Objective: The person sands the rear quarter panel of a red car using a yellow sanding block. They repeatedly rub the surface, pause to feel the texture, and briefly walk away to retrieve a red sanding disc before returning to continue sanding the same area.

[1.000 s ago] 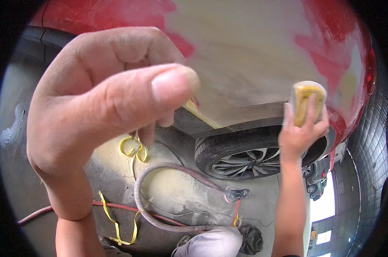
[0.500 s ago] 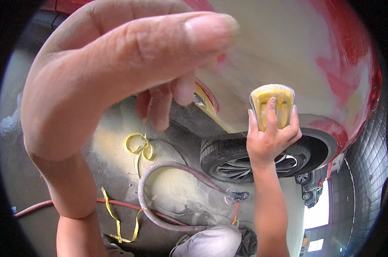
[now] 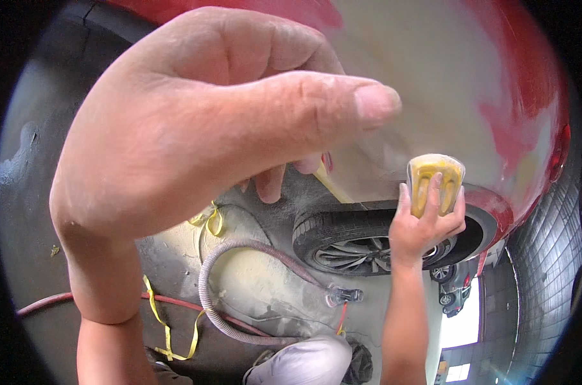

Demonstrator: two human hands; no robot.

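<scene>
My right hand [image 3: 416, 234] grips a yellow sanding block [image 3: 434, 165] with a pale, dusty edge, its fingers spread over the moulded back. The block lies against the lower part of a car body panel [image 3: 425, 83], just above the wheel arch. That panel has a broad beige-grey dull patch bordered by red paint. Close up and large, my left hand [image 3: 182, 138] is raised at the left with its thumb stretched out and its other fingers loosely bent, partly hidden behind the thumb. Nothing shows in it; whether its fingertips touch the panel is hidden.
Below the panel is the car's wheel [image 3: 316, 234]. A ribbed grey hose [image 3: 206, 282] loops over the dusty floor to a small dark power tool [image 3: 345, 295]. Yellow tape strips [image 3: 167, 337] and a red hose [image 3: 50, 303] lie at the left. Another car [image 3: 454, 292] stands farther off.
My right hand and the sanding block have moved right and down across the panel. In the picture my left hand has shifted right, and the whole view has tilted a little.
</scene>
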